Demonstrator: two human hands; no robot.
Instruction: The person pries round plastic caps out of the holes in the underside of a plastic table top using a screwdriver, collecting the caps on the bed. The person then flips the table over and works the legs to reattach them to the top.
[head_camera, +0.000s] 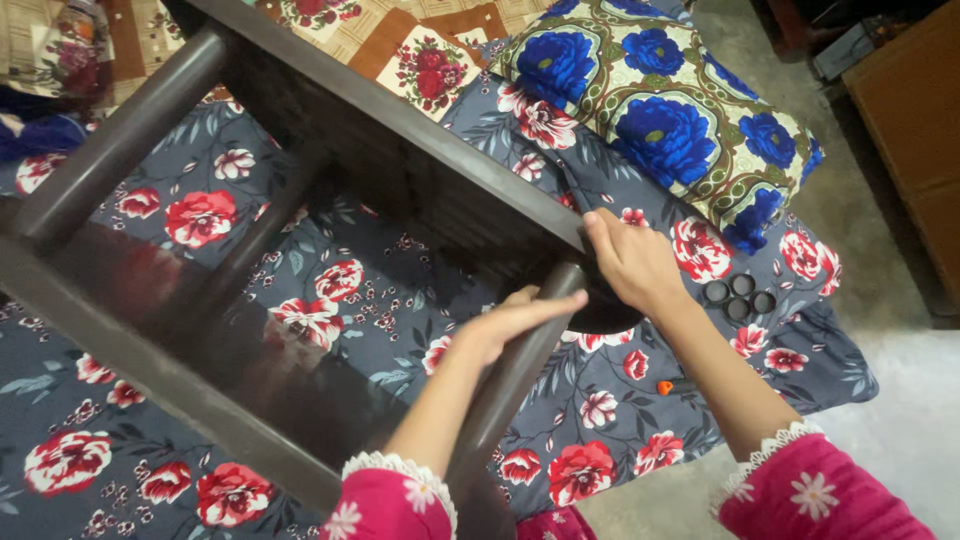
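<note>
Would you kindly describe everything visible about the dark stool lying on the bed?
The dark brown stool looks like glossy plastic and lies tipped over on the floral bedsheet, its round legs and flat rails facing the camera. The left hand grips one leg near its end, and the right hand presses where that leg meets the frame. A round black piece sits under the right hand; what it is cannot be told.
</note>
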